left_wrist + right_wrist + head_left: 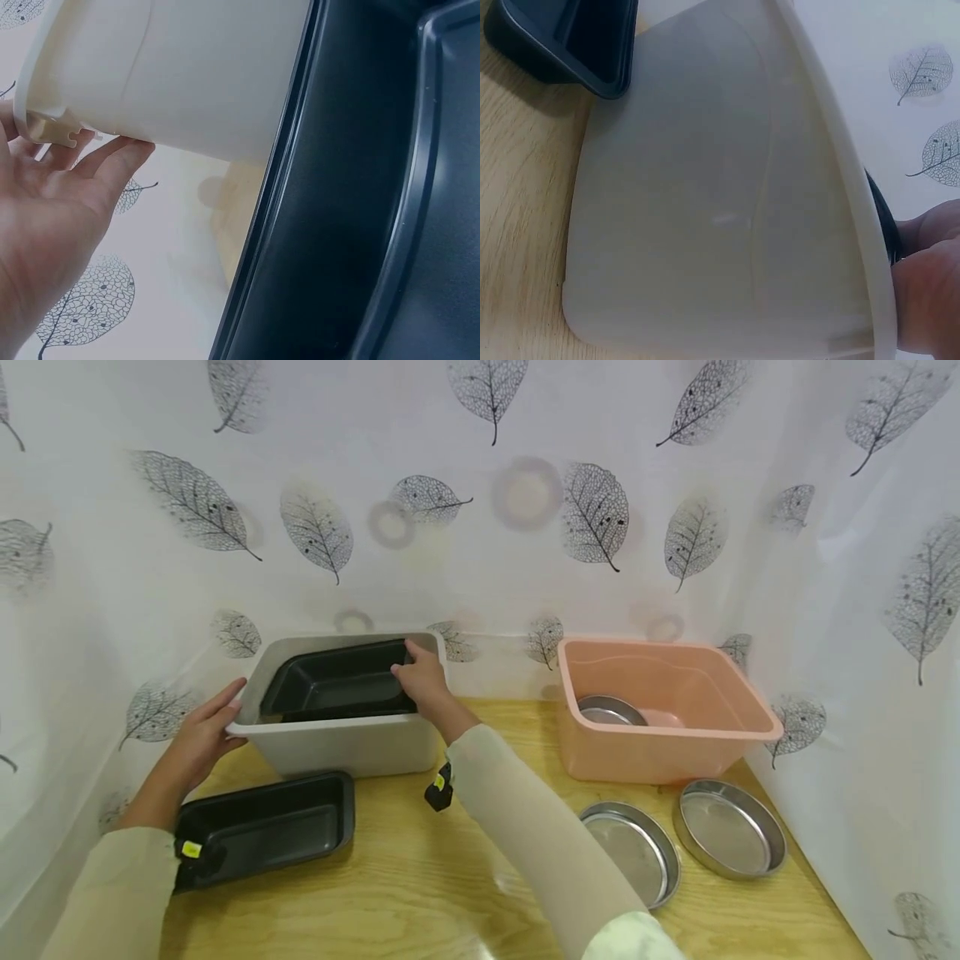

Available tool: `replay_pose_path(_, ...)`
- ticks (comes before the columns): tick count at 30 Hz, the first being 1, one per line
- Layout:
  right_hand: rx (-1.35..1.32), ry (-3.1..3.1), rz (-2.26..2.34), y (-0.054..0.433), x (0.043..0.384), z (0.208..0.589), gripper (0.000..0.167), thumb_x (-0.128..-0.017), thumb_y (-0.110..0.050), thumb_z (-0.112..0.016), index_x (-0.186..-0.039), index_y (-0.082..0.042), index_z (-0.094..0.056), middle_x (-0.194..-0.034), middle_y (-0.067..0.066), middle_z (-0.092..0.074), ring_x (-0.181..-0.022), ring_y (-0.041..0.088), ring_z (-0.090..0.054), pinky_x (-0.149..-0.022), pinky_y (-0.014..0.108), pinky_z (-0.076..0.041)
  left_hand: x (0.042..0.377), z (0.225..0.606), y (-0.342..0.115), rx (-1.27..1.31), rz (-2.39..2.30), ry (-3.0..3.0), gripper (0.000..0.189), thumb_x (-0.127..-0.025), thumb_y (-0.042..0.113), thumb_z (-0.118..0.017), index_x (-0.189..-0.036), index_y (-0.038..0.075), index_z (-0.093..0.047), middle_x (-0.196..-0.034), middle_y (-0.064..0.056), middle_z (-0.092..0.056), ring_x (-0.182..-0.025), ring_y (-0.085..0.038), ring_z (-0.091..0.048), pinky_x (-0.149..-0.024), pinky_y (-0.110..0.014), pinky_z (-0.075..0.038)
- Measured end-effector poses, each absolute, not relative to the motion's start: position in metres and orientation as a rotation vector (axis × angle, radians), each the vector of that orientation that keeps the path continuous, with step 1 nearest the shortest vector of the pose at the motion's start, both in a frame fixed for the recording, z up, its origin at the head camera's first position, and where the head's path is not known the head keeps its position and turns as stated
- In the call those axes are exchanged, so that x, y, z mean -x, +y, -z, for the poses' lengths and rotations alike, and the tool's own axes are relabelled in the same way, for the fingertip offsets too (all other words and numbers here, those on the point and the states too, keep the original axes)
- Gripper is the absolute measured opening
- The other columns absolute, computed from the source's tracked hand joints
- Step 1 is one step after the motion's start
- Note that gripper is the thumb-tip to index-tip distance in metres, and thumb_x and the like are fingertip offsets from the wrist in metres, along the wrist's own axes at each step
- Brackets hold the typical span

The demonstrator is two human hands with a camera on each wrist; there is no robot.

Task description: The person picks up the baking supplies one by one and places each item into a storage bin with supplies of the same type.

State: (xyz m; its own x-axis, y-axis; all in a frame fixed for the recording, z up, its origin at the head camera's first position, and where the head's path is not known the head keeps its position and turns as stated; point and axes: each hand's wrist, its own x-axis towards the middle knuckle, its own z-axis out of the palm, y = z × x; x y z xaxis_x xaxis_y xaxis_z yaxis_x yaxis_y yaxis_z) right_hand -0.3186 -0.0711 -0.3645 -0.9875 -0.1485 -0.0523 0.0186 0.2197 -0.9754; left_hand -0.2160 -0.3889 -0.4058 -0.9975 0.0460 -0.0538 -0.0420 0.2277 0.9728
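Note:
My right hand [424,681] pinches the right end of a black loaf pan [341,678], which sits tilted inside a white plastic bin [360,747]. In the right wrist view the bin's wall [690,195] hides most of that pan, and only its dark edge shows beside my fingers [930,292]. My left hand [198,743] holds the bin's left rim, with fingers under the lip in the left wrist view. Below my left forearm a second black loaf pan [341,806] lies on the table in front of the bin.
To the right stands a pink plastic bin [645,760] with a round metal pan [611,710] inside. Two more round metal pans [731,831] lie on the wooden table [420,893] before it. A leaf-patterned sheet [480,577] covers the walls around.

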Motion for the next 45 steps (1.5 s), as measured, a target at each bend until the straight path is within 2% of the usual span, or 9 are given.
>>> replay_pose_path(4, 0.147, 2.334, 1.88, -0.07, 0.32, 0.368, 0.061, -0.101, -0.009, -0.06, -0.157, -0.019, -0.039, -0.163, 0.004, -0.035, -0.152, 0.027, -0.028, -0.119, 0.045, -0.034, 0.217, 0.408, -0.389, -0.015, -1.925, 2.388, 0.066, -0.108, 0.045, -0.036, -0.162, 0.029, -0.002, -0.167, -0.021, 0.012, -0.145, -0.058, -0.007, -0.078, -0.01, -0.053)
replay_pose_path(10, 0.212, 2.348, 1.844, -0.069, 0.32, 0.369, 0.062, -0.1, -0.006, -0.061, -0.156, -0.015, -0.039, -0.163, 0.005, -0.035, -0.152, 0.026, -0.027, -0.12, 0.044, -0.032, 0.218, 0.41, -0.39, -0.003, -1.907, 2.393, 0.064, -0.108, 0.046, -0.035, -0.162, 0.034, -0.003, -0.168, -0.018, 0.012, -0.146, -0.057, -0.007, -0.085, -0.015, -0.053)
replay_pose_path(14, 0.241, 2.357, 1.804, -0.068, 0.318, 0.369, 0.062, -0.099, -0.006, -0.061, -0.156, -0.013, -0.038, -0.163, 0.007, -0.035, -0.152, 0.027, -0.027, -0.12, 0.043, -0.034, 0.217, 0.41, -0.39, -0.012, -1.86, 2.43, 0.064, -0.108, 0.048, -0.034, -0.162, 0.034, -0.002, -0.168, -0.019, 0.011, -0.147, -0.057, -0.008, -0.099, -0.03, -0.048)
replay_pose_path(23, 0.218, 2.308, 1.789, -0.067, 0.318, 0.37, 0.067, -0.097, -0.002, -0.063, -0.157, -0.011, -0.035, -0.164, 0.008, -0.033, -0.151, 0.029, -0.029, -0.118, 0.045, -0.037, 0.217, 0.411, -0.388, 0.003, -1.838, 2.449, 0.063, -0.109, 0.047, -0.031, -0.161, 0.034, 0.001, -0.167, -0.019, 0.012, -0.146, -0.058, -0.01, -0.105, -0.047, -0.035)
replay_pose_path(30, 0.169, 2.251, 1.851, -0.065, 0.321, 0.371, 0.061, -0.098, -0.001, -0.06, -0.154, -0.016, -0.043, -0.162, 0.009, -0.036, -0.132, 0.036, -0.05, -0.11, 0.048, -0.044, 0.218, 0.409, -0.386, 0.022, -1.859, 2.433, 0.064, -0.109, 0.046, -0.03, -0.162, 0.028, 0.002, -0.167, -0.017, 0.014, -0.147, -0.058, -0.008, -0.105, -0.057, -0.028)
replay_pose_path(34, 0.176, 2.232, 1.901, -0.063, 0.323, 0.372, 0.057, -0.098, -0.003, -0.061, -0.151, -0.018, -0.048, -0.16, 0.008, -0.039, -0.13, 0.035, -0.052, -0.11, 0.048, -0.044, 0.219, 0.408, -0.386, 0.025, -1.867, 2.427, 0.066, -0.108, 0.048, -0.032, -0.162, 0.028, 0.002, -0.168, -0.017, 0.013, -0.147, -0.056, -0.008, -0.106, -0.052, -0.033)
replay_pose_path(38, 0.226, 2.173, 1.96, -0.061, 0.324, 0.372, 0.054, -0.098, -0.008, -0.064, -0.15, -0.017, -0.05, -0.16, 0.009, -0.04, -0.144, 0.033, -0.041, -0.115, 0.048, -0.039, 0.218, 0.409, -0.389, 0.022, -1.902, 2.392, 0.068, -0.107, 0.05, -0.035, -0.162, 0.032, 0.0, -0.168, -0.017, 0.013, -0.148, -0.055, -0.007, -0.097, -0.026, -0.052)
replay_pose_path(40, 0.248, 2.138, 1.994, -0.061, 0.324, 0.37, 0.053, -0.098, -0.01, -0.066, -0.149, -0.015, -0.052, -0.159, 0.012, -0.041, -0.146, 0.033, -0.039, -0.117, 0.048, -0.038, 0.218, 0.409, -0.391, 0.012, -1.914, 2.383, 0.068, -0.106, 0.05, -0.036, -0.162, 0.033, -0.001, -0.168, -0.017, 0.012, -0.147, -0.055, -0.007, -0.084, -0.014, -0.054)
replay_pose_path(45, 0.285, 2.077, 2.038, -0.057, 0.323, 0.365, 0.051, -0.097, -0.016, -0.068, -0.147, -0.017, -0.055, -0.155, 0.018, -0.045, -0.141, 0.034, -0.046, -0.116, 0.053, -0.036, 0.217, 0.409, -0.393, 0.0, -1.907, 2.387, 0.067, -0.107, 0.05, -0.036, -0.162, 0.034, -0.001, -0.168, -0.017, 0.013, -0.147, -0.056, -0.007, -0.086, -0.016, -0.054)
